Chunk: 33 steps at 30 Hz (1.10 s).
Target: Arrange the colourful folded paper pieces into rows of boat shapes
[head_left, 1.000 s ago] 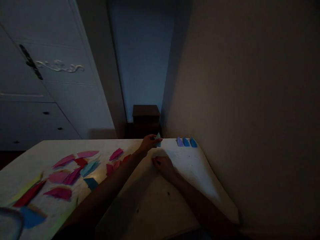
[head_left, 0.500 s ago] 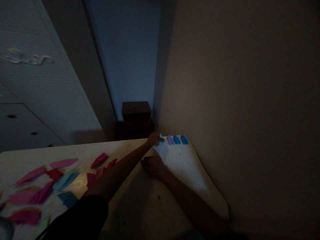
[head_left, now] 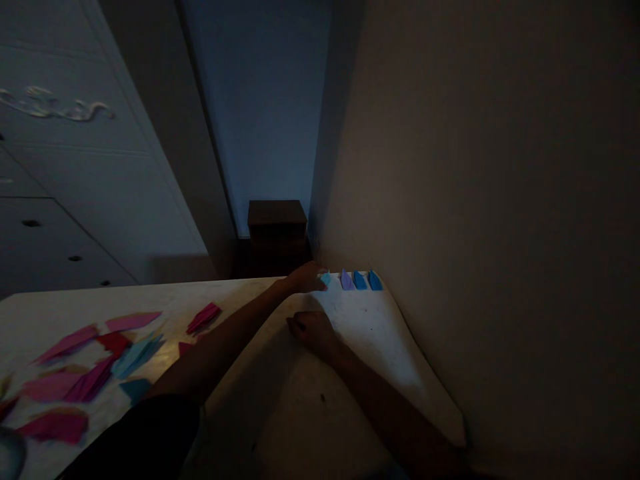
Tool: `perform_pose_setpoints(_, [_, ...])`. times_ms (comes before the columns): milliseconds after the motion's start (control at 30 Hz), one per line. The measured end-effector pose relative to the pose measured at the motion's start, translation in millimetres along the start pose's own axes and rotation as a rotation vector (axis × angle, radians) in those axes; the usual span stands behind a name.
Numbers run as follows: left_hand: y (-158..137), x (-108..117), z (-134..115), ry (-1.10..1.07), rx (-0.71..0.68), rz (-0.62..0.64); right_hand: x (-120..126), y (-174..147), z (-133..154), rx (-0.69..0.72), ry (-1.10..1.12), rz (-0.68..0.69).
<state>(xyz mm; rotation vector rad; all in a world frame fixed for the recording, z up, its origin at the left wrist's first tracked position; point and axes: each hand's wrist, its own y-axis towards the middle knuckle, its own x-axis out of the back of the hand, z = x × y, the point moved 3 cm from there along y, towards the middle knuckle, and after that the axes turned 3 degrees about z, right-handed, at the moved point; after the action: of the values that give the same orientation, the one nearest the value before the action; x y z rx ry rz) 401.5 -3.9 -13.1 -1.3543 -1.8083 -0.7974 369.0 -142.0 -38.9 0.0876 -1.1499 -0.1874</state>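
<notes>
At the far edge of the white table, my left hand has its fingers around a light blue folded paper piece. To the right of that piece stand a lilac folded paper and two blue ones, side by side in a row. Nearer to me, my right hand rests curled in a loose fist on the tabletop, and nothing shows in it. My left forearm covers part of the papers behind it.
On the left of the table lie several folded papers in pink, red, magenta and light blue. A wall runs along the right side. Beyond the table are a brown cabinet and white drawers.
My left hand has drawn slightly left, showing more of the light blue paper between its fingers. The right hand stays in place on the table. The view has shifted a little.
</notes>
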Motion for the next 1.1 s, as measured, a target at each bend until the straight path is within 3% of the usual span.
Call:
perform_pose_setpoints(233, [1.8,-14.3,2.9,0.131,-0.101,0.058,2.4,-0.2,1.0,0.013,0.032,-0.018])
perform_pose_setpoints(633, [-0.4,-26.2,-19.5,0.278,-0.189,0.029,0.8,0.8,-0.6,0.050,0.002,-0.098])
perform_pose_setpoints(1100, [-5.7,-27.1,-17.4,0.332,-0.097,-0.038,-2.0,-0.5,-2.2,0.056,0.048,-0.122])
